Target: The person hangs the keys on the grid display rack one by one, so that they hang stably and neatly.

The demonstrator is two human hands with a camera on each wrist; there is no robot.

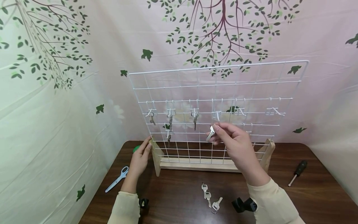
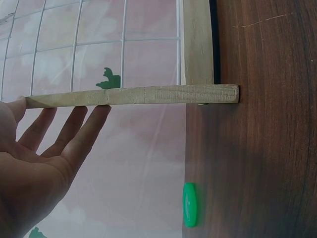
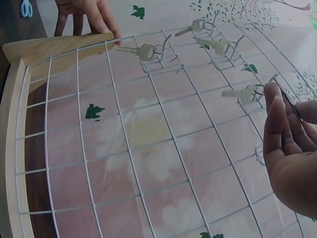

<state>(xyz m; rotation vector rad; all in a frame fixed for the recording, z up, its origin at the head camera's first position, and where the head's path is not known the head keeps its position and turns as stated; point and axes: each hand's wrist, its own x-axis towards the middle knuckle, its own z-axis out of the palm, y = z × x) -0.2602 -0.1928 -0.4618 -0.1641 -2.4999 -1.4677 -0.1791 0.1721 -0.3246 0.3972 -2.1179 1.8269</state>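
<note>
A white wire grid rack stands in a wooden base, with several hooks on its front. My right hand pinches a silver key between thumb and fingers, in front of the grid below an unoccupied hook. In the right wrist view the key is seen edge-on and mostly hidden by the fingers. My left hand holds the upright wooden side piece at the rack's left, fingertips on its outer face. Keys hang by rings from hooks on the left half, among them one key near the middle.
Several loose keys lie on the dark wooden table before the rack. Blue scissors and a green round object are at the left. A screwdriver lies at the right. A leaf-patterned cloth hangs behind.
</note>
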